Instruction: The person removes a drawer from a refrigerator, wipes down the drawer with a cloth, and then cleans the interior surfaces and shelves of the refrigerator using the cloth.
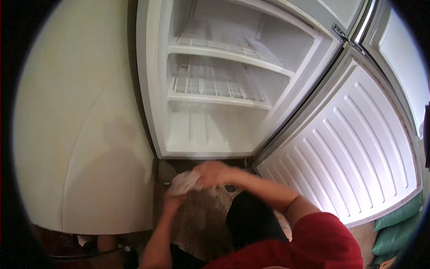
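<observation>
A whitish, crumpled cloth is bunched between my two hands, low in front of the open fridge. My left hand is closed on the cloth from below and partly covered by it. On the other side, my right hand grips the cloth's right edge, its fingers smeared by motion. Both hands are just outside the bottom of the fridge compartment, above the dark floor.
Wire shelves span the fridge interior. Its ribbed white door stands swung open to the right. A pale panel rises close on the left. Green sacks lie at lower right, below the door.
</observation>
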Demonstrator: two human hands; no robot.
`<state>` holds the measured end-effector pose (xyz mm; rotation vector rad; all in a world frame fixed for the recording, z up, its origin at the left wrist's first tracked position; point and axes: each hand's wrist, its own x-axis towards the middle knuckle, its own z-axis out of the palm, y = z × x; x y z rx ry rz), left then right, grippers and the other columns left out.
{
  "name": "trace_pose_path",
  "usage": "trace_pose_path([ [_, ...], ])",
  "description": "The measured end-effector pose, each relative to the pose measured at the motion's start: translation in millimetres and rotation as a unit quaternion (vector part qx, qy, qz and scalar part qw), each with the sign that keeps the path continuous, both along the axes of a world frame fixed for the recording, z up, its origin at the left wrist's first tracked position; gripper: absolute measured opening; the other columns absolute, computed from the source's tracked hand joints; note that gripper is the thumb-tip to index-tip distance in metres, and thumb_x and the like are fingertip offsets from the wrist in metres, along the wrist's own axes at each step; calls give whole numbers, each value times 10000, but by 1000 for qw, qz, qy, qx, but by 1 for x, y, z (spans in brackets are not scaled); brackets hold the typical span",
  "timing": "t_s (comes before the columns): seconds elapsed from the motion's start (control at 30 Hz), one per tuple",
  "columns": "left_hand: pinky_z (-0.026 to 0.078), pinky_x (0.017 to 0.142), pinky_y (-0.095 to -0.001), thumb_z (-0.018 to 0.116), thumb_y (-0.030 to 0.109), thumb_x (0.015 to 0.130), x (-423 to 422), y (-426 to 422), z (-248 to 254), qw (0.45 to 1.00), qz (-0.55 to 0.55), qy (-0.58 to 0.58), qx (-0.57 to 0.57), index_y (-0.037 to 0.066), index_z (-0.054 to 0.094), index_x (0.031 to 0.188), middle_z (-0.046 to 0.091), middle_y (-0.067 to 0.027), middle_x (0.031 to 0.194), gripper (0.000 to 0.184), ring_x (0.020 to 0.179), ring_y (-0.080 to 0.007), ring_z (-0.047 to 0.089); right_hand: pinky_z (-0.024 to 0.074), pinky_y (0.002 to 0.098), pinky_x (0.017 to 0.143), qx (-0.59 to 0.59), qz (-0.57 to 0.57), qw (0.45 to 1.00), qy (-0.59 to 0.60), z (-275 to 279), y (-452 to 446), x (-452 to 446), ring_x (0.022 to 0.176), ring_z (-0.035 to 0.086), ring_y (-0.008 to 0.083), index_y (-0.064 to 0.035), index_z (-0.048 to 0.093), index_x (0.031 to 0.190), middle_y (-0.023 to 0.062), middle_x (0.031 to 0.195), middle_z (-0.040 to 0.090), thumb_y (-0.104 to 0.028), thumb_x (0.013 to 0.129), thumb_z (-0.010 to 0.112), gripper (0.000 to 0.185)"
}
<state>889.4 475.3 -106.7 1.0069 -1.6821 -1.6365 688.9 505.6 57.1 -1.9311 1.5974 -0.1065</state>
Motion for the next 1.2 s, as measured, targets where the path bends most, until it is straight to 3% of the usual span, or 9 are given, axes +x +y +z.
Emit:
trace_pose_path([
  [0.3, 506, 828, -396, 488, 374, 915, 16, 21, 49, 786, 89, 404, 460, 86, 465, 1192, 559, -113, 1118, 401, 953, -271, 587, 486, 472, 653, -74, 48, 993, -79, -24, 15, 75, 832, 597, 378, -44, 530, 990, 187, 854, 599, -274, 709, 665, 387],
  [0.37, 478, 901, -394, 486, 340, 925, 28, 21, 53, 776, 42, 403, 484, 102, 449, 1222, 551, -120, 1142, 382, 1041, -269, 552, 487, 469, 654, -65, 83, 991, -87, -32, 22, 78, 839, 591, 373, -40, 510, 992, 177, 861, 579, -261, 689, 681, 412],
  [0.43, 443, 955, -377, 467, 320, 941, 37, 28, 38, 900, 26, 307, 309, 105, 434, 1258, 525, -120, 1194, 385, 1108, -254, 514, 487, 461, 654, -77, 138, 983, -91, -46, 25, 87, 849, 584, 360, -40, 492, 985, 170, 877, 556, -247, 663, 697, 434],
  [0.57, 412, 998, -371, 456, 324, 946, 50, 30, 36, 965, 36, 204, 158, 123, 396, 1314, 474, -102, 1283, 424, 1178, -222, 466, 473, 442, 670, -135, 77, 971, -183, -38, 30, 93, 828, 567, 347, -35, 490, 951, 166, 903, 510, -207, 601, 720, 453],
  [0.7, 421, 985, -378, 481, 353, 925, 28, 21, 69, 823, 78, 458, 327, 158, 435, 1278, 478, -95, 1285, 406, 1155, -233, 474, 445, 446, 668, -147, 34, 971, -188, -17, 15, 93, 796, 548, 352, -24, 486, 938, 168, 881, 496, -174, 586, 725, 451],
  [0.83, 396, 995, -421, 484, 383, 908, 22, 26, 41, 820, 145, 348, 431, 135, 413, 1287, 485, -84, 1269, 459, 1153, -292, 472, 428, 457, 646, -71, -36, 979, -189, -22, 14, 94, 776, 538, 365, -13, 474, 905, 172, 854, 485, -170, 626, 716, 401],
  [0.9, 463, 927, -426, 542, 326, 891, 23, 28, 29, 688, 133, 441, 561, 165, 516, 1191, 536, -73, 1225, 342, 1077, -290, 530, 453, 455, 645, -27, -61, 988, -139, -19, 10, 100, 804, 554, 349, -14, 493, 924, 172, 875, 498, -231, 655, 710, 408],
  [1.03, 513, 808, -411, 575, 371, 848, -5, 7, 81, 782, 247, 299, 488, 102, 485, 1202, 564, -107, 1098, 455, 966, -283, 567, 472, 455, 626, -83, -107, 980, -144, -24, 17, 96, 786, 565, 345, -8, 499, 932, 168, 864, 504, -242, 687, 696, 393],
  [1.2, 521, 788, -398, 600, 298, 843, -5, 40, 87, 737, 315, 334, 495, 107, 542, 1088, 581, -91, 1030, 315, 950, -273, 578, 474, 470, 663, -83, -143, 971, -174, -22, 48, 99, 804, 567, 367, -2, 485, 950, 189, 878, 512, -215, 693, 695, 394],
])
